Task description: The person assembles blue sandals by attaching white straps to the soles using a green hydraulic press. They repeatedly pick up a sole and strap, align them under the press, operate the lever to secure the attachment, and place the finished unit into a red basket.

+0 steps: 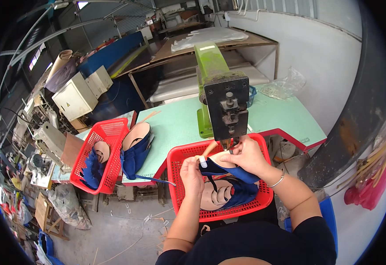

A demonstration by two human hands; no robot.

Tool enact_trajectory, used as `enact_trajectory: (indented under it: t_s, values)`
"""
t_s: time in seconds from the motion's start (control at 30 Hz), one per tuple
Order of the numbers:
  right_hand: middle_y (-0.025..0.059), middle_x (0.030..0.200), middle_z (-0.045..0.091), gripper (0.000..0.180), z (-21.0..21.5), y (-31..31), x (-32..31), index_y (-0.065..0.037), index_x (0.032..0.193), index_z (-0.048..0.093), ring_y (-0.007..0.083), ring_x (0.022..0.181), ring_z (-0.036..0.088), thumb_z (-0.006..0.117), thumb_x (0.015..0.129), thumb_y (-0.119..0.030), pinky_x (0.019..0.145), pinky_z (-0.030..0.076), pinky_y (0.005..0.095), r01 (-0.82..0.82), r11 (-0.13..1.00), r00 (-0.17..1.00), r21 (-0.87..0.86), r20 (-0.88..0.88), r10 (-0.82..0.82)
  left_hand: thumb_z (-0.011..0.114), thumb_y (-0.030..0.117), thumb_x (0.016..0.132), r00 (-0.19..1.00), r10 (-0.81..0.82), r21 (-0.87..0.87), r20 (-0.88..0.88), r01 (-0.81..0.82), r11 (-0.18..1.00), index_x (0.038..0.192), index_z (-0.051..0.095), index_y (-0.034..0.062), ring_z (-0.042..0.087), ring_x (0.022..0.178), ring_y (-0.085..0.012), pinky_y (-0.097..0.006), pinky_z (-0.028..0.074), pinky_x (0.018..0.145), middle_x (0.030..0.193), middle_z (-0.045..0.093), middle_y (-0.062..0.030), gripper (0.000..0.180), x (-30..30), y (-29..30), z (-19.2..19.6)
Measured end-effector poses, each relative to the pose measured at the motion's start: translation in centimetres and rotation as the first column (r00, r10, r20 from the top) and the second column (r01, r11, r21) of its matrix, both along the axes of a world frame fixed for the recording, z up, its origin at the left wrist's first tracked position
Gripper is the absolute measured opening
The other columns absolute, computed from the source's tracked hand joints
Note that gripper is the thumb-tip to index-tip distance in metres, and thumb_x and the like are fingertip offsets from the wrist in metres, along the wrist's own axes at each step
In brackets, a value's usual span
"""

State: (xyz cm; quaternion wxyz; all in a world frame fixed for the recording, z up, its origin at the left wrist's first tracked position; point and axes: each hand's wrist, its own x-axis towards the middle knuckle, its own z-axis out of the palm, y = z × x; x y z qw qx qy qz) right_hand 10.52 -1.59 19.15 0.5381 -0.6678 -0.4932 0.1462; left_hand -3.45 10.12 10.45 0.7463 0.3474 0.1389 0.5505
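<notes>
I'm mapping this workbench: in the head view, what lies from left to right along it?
Red plastic basket of blue shoe parts → loose stack of blue and tan shoe uppers → left hand → right hand, both holding a blue upper.

Shoe-making workshop, factory floor type. Green press machine [221, 90] on a pale green workbench [285, 115], red plastic baskets [99, 154] of blue sandal uppers [135, 152], more machines [49, 138] far left. Bare concrete floor [126, 229] with scraps, metal-sheet roofing overhead.

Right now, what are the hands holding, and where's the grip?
Both hold one blue-strapped sandal upper under the green machine's head: left hand at its left end, right hand on top by the punch.
</notes>
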Motion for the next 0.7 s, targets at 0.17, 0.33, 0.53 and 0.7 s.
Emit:
enact_trajectory:
  t_s: [0.17,0.33,0.53,0.7]
  values:
    - [0.0107,0.073,0.064,0.028,-5.7,-1.0,-1.6,0.0,0.084,0.052,0.0134,0.068,0.063,0.075,0.069,-0.007,0.062,0.05,0.0265,-0.013,0.978,0.977,0.207,-0.206,0.056,0.049,-0.004,0.085,0.861,0.385,0.42,-0.332,-0.231,0.878,0.116,0.042,0.0011,0.053,0.104,-0.0187,-0.028,0.045,0.083,0.111,0.052,-0.0123,0.032,-1.5,-0.8,-2.7]
    - [0.0076,0.082,0.065,0.022,-9.1,-2.1,-2.2,-0.005,0.083,0.06,0.0243,0.085,0.064,0.064,0.064,0.006,0.081,0.049,0.0393,-0.265,0.85,0.874,0.456,0.487,0.011,0.049,-0.016,0.074,0.925,0.156,0.341,-0.347,-0.031,0.939,0.137,0.018,0.0042,0.045,0.115,-0.0224,-0.035,0.04,0.095,0.127,0.038,-0.0127,0.073,-3.4,-4.4,-5.5]
    - [0.0086,0.09,0.065,0.022,-10.1,-2.1,-3.6,-0.005,0.082,0.059,0.0237,0.086,0.064,0.064,0.064,0.007,0.082,0.049,0.0381,-0.38,0.825,0.768,0.419,0.64,0.029,0.068,-0.004,0.07,0.873,0.208,0.408,-0.441,-0.012,0.913,0.138,0.014,0.0016,0.042,0.118,-0.0276,-0.035,0.035,0.1,0.134,0.031,-0.0151,0.087,-4.0,-4.8,-5.8]
    - [0.0081,0.088,0.063,0.013,-12.5,-1.7,-5.5,-0.001,0.091,0.056,0.0158,0.084,0.064,0.059,0.08,0.005,0.076,0.05,0.0248,-0.18,0.944,0.896,0.278,-0.351,0.274,0.076,0.002,0.062,0.523,0.704,0.819,-0.48,-0.02,0.574,0.136,0.015,-0.0004,0.028,0.128,-0.0331,-0.039,0.032,0.102,0.136,0.027,-0.0211,0.096,-4.5,-5.0,-4.5]
